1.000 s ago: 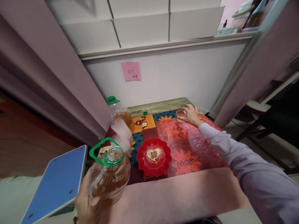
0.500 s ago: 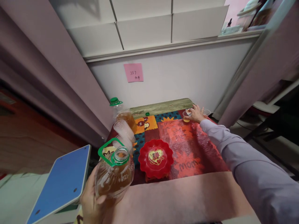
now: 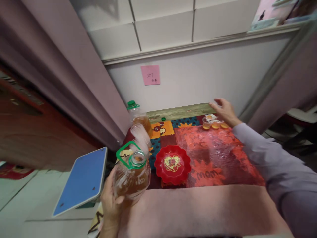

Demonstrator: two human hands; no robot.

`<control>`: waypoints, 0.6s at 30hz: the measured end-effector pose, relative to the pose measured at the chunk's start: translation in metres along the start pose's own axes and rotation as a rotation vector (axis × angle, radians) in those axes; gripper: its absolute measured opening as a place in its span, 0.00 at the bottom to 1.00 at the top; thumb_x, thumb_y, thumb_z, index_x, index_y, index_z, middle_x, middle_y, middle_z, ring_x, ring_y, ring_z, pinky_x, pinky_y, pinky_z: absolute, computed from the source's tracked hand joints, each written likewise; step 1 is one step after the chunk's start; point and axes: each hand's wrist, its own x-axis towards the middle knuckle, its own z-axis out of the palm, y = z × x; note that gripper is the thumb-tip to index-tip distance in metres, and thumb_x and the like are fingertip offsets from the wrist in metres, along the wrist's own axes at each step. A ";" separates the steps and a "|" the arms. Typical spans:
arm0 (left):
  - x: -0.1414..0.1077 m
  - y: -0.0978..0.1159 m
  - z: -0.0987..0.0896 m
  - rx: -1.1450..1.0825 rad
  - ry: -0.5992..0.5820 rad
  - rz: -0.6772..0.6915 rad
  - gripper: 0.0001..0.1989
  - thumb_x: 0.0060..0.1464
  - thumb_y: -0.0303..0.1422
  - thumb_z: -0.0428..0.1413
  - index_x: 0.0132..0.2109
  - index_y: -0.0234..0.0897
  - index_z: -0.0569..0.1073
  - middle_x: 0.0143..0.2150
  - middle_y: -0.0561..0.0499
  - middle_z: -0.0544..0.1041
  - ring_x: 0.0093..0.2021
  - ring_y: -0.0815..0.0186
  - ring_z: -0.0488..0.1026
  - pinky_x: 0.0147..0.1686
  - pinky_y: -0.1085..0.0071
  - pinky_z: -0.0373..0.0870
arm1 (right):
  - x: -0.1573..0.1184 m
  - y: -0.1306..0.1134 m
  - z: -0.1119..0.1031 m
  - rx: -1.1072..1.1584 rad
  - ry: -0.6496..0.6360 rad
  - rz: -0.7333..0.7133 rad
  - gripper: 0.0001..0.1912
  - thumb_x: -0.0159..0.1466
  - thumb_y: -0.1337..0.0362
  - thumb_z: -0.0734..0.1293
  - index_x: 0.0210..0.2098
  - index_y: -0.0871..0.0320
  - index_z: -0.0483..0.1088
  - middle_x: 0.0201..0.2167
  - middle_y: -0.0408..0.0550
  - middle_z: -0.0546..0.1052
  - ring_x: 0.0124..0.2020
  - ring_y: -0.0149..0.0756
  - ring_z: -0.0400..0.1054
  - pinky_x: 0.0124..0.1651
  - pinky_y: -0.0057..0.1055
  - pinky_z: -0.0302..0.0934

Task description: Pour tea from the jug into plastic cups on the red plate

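Note:
My left hand (image 3: 111, 198) is wrapped round an uncapped clear bottle (image 3: 132, 181) of amber liquid with a green handle ring, near the table's front left. My right hand (image 3: 224, 110) is raised at the back right, fingers apart, holding nothing. Just below it stand small clear cups (image 3: 215, 124) with a little yellow liquid in them, side by side. A red scalloped dish (image 3: 172, 175) sits to the right of the held bottle. Behind that bottle, a stack of clear plastic cups (image 3: 140, 135) leans at a tilt.
A second bottle (image 3: 142, 124) with a green cap stands at the back left. A small green cap (image 3: 163, 119) lies near the table's back edge. The white wall (image 3: 183, 79) rises behind. A blue board (image 3: 81, 180) is at the left.
My right hand has let go of a small cup and lifted above the row. The view has turned slightly left; my left hand still holds the bottle.

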 end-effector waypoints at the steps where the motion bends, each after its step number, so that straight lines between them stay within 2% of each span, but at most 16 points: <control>1: -0.002 0.000 0.000 -0.007 -0.004 0.014 0.62 0.38 0.79 0.54 0.66 0.34 0.74 0.65 0.33 0.77 0.66 0.34 0.73 0.67 0.42 0.68 | -0.006 -0.021 -0.004 0.101 0.011 -0.013 0.36 0.66 0.36 0.67 0.58 0.60 0.76 0.52 0.64 0.82 0.52 0.55 0.78 0.55 0.55 0.72; 3: -0.006 0.000 -0.001 -0.024 -0.008 0.016 0.62 0.40 0.79 0.53 0.68 0.35 0.73 0.66 0.33 0.77 0.67 0.34 0.73 0.68 0.42 0.68 | -0.031 -0.069 -0.006 0.239 -0.046 -0.103 0.27 0.67 0.41 0.70 0.54 0.55 0.79 0.48 0.58 0.84 0.47 0.50 0.80 0.52 0.50 0.74; 5: -0.009 -0.003 -0.002 -0.055 0.013 0.010 0.61 0.42 0.78 0.54 0.69 0.35 0.72 0.65 0.32 0.77 0.66 0.35 0.73 0.67 0.43 0.69 | -0.071 -0.121 0.002 0.335 -0.196 -0.220 0.18 0.70 0.47 0.70 0.49 0.52 0.81 0.42 0.53 0.85 0.41 0.45 0.80 0.47 0.44 0.74; 7: -0.010 -0.005 -0.001 -0.095 0.032 0.009 0.60 0.44 0.77 0.54 0.69 0.34 0.72 0.65 0.32 0.78 0.65 0.36 0.75 0.65 0.43 0.71 | -0.113 -0.169 0.020 0.386 -0.329 -0.364 0.11 0.72 0.53 0.69 0.41 0.51 0.82 0.38 0.49 0.84 0.39 0.42 0.78 0.44 0.40 0.73; 9: -0.010 -0.006 0.000 -0.120 0.035 0.014 0.60 0.44 0.77 0.54 0.68 0.33 0.72 0.64 0.31 0.77 0.65 0.36 0.75 0.65 0.43 0.71 | -0.147 -0.207 0.046 0.412 -0.463 -0.482 0.10 0.73 0.58 0.68 0.40 0.51 0.82 0.37 0.47 0.84 0.39 0.40 0.78 0.45 0.37 0.72; 12: -0.009 -0.005 0.001 -0.143 0.028 0.018 0.60 0.45 0.77 0.53 0.69 0.32 0.71 0.65 0.30 0.77 0.65 0.37 0.75 0.66 0.43 0.70 | -0.172 -0.249 0.087 0.325 -0.575 -0.616 0.08 0.72 0.63 0.69 0.47 0.52 0.81 0.44 0.49 0.83 0.45 0.40 0.78 0.50 0.36 0.71; 15: -0.009 -0.006 0.002 -0.159 0.007 0.005 0.61 0.46 0.77 0.52 0.70 0.31 0.70 0.66 0.29 0.76 0.67 0.37 0.73 0.67 0.44 0.69 | -0.176 -0.276 0.115 0.096 -0.713 -0.693 0.14 0.72 0.65 0.68 0.56 0.55 0.78 0.54 0.53 0.81 0.50 0.42 0.78 0.50 0.34 0.69; 18: -0.009 -0.008 0.000 -0.167 0.011 0.022 0.61 0.46 0.77 0.52 0.70 0.30 0.70 0.67 0.28 0.75 0.68 0.36 0.71 0.68 0.43 0.66 | -0.176 -0.292 0.131 -0.070 -0.801 -0.718 0.11 0.73 0.66 0.66 0.50 0.58 0.80 0.51 0.56 0.81 0.44 0.44 0.79 0.42 0.32 0.68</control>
